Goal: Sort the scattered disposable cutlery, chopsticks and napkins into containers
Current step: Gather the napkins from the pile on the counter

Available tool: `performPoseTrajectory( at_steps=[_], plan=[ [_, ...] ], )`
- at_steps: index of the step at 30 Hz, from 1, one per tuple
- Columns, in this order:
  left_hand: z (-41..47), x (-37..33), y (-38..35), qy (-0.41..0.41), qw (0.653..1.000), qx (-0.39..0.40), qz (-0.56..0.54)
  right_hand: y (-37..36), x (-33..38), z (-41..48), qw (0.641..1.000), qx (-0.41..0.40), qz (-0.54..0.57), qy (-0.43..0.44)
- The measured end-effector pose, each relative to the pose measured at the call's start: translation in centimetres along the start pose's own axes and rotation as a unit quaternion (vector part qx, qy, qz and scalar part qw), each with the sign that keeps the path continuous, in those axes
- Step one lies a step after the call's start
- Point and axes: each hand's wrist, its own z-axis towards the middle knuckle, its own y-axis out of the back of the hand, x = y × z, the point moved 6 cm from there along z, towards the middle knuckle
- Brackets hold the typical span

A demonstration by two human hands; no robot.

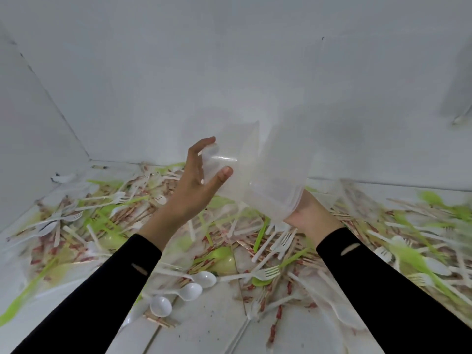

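Clear container (245, 169) slants between left hand (196, 185), right hand (311, 215).

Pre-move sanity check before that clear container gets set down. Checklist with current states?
1. Left hand grip on clear container: thumb in front, fingers behind, pinching it. Ok.
2. Right hand grip: fingers hidden behind the container. Cannot tell.
3. Container empty: translucent and blurred. Cannot tell.
4. Bare floor to set it on: patch beside the white spoons. Ok.
5. Cutlery sorted: white fork and the rest lie scattered. Not ok.
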Motion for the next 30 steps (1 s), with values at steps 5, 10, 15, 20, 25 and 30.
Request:
performPoseTrajectory(
  at_steps=[5, 10, 15, 20, 25, 30],
  plan=[
    [0.9, -1.4, -7.5, 0.014, 0.995, 0.095, -0.041, 6.2, 2.6, -0.8, 0.997, -0.064, -0.036, 0.013],
    [3.8, -0.3, -12.7, 0.06, 0.987, 0.12, -0.087, 10.1, 5.8, -4.1, 0.997, -0.048, -0.045, 0.03],
    [7.7, 8.3, -10.7, 0.179, 0.953, -0.056, 0.238, 11.9, 9.3, -8.6, 0.997, 0.037, 0.017, 0.061],
    [8.2, 15.1, -9.8, 0.277, 0.899, -0.035, 0.337, 15.4, 11.2, -10.2, 0.994, 0.085, 0.04, 0.064],
    [8.4, 15.6, -10.7, 0.233, 0.898, -0.098, 0.359, 19.1, 12.1, -10.1, 0.995, 0.068, 0.042, 0.061],
    [7.3, 11.4, -10.7, 0.157, 0.907, -0.255, 0.296, 19.7, 13.0, -10.2, 0.997, 0.03, 0.036, 0.055]
  ],
)
